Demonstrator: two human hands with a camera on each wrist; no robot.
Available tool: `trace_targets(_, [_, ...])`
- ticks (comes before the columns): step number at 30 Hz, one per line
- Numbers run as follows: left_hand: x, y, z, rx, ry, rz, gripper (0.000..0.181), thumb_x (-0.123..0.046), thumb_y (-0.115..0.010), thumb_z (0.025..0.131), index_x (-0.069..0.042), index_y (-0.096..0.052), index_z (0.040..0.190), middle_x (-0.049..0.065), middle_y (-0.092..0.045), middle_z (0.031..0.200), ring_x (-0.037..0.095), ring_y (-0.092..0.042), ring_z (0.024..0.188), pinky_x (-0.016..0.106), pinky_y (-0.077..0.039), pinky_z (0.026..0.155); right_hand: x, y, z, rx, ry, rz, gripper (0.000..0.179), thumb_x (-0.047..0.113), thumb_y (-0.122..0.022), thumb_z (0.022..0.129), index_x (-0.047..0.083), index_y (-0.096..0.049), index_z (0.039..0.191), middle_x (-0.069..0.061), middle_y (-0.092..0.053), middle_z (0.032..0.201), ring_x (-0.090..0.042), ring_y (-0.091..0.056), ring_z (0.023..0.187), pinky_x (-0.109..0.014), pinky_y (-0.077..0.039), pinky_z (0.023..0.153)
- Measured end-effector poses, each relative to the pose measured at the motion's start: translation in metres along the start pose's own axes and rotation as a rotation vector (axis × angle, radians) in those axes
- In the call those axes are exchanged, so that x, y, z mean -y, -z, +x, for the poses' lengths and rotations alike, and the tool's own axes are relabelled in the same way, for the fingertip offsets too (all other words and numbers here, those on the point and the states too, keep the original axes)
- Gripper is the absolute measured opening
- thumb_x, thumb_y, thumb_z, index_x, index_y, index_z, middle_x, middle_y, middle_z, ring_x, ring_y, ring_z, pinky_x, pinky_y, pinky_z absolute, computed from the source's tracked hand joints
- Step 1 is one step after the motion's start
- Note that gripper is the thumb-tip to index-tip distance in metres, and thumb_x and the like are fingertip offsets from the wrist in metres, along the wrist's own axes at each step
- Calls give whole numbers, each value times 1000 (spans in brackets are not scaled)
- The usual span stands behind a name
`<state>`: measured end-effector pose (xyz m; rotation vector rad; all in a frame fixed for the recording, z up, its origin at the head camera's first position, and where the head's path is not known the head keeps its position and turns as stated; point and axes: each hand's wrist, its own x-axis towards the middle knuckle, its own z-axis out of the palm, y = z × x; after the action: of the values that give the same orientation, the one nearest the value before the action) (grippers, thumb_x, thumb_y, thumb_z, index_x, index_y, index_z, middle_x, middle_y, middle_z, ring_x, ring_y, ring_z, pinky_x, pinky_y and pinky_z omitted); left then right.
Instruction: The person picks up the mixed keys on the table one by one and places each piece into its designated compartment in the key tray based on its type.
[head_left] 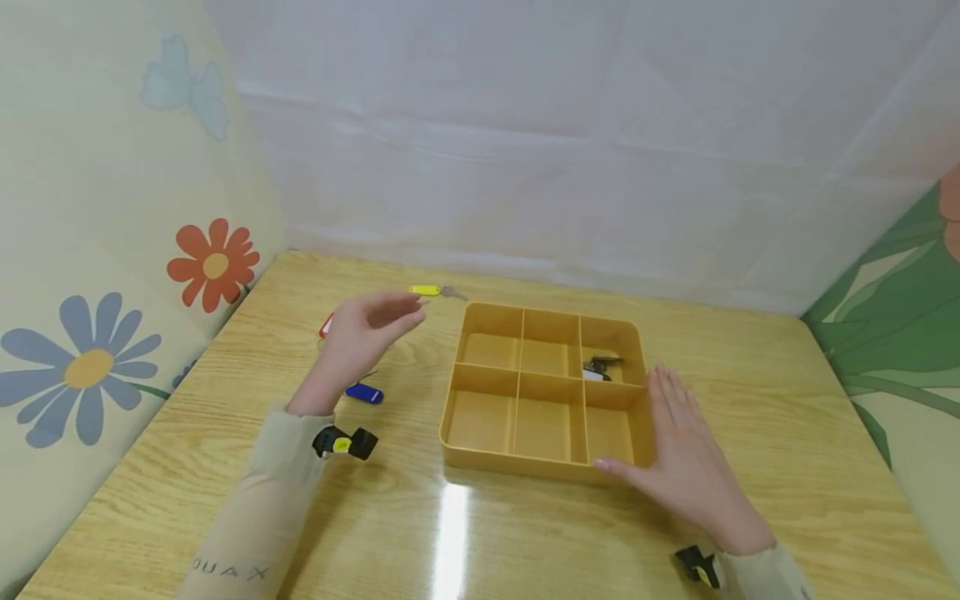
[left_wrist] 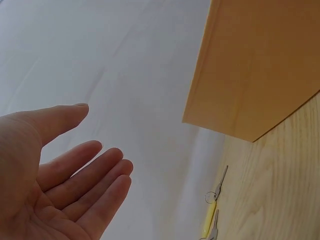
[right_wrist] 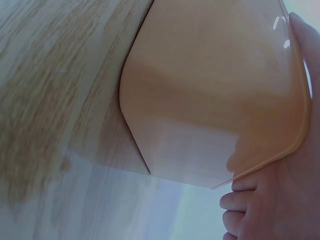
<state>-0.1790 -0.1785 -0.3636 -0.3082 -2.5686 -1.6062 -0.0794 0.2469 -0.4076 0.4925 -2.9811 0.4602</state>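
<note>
A yellow-orange organizer box (head_left: 547,465) with several compartments stands on the table. My right hand (head_left: 690,450) rests against its front right corner, fingers straight along the right side and thumb over the front rim. In the right wrist view, the fingers (right_wrist: 245,200) lie at the box's rim. My left hand (head_left: 363,337) hovers left of the box, fingers loosely bent, palm bare in the left wrist view. Around it lie a key with a yellow tag (head_left: 425,290), a blue key tag (head_left: 365,392) and a red key tag (head_left: 326,325), partly hidden by the hand.
The box's back right compartment holds dark keys (head_left: 600,365) with a white tag (head_left: 596,376). A wood-grain table (head_left: 772,400) carries everything. White cloth (head_left: 480,167) hangs behind it, and flower-printed panels (head_left: 90,367) stand at both sides.
</note>
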Motion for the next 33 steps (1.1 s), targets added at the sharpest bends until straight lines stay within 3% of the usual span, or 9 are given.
trace_targets(11, [14, 9, -8, 17, 24, 18, 51, -36, -75, 95, -7, -65, 135, 15, -68, 125, 27, -67, 111, 46, -54, 94, 0, 0, 0, 4, -7, -4, 129, 76, -65, 83, 1, 5, 160, -16, 10, 167, -40, -2, 153, -42, 3, 122])
trace_targets(21, [28, 14, -14, 9, 47, 127, 50, -40, -75, 94, -7, -67, 130, 16, -70, 120, 29, -68, 107, 47, -58, 86, 1, 0, 0, 6, -4, -5, 129, 75, -65, 83, 1, 6, 160, -16, 10, 167, -36, 3, 153, -44, 2, 122])
trace_targets(33, [40, 15, -23, 19, 71, 129, 49, -34, -76, 94, -5, -66, 132, 14, -69, 122, 28, -68, 106, 47, -55, 91, 1, 1, 0, 13, -5, -7, 128, 76, -64, 84, 0, 7, 160, -16, 11, 166, -39, 1, 153, -43, 2, 122])
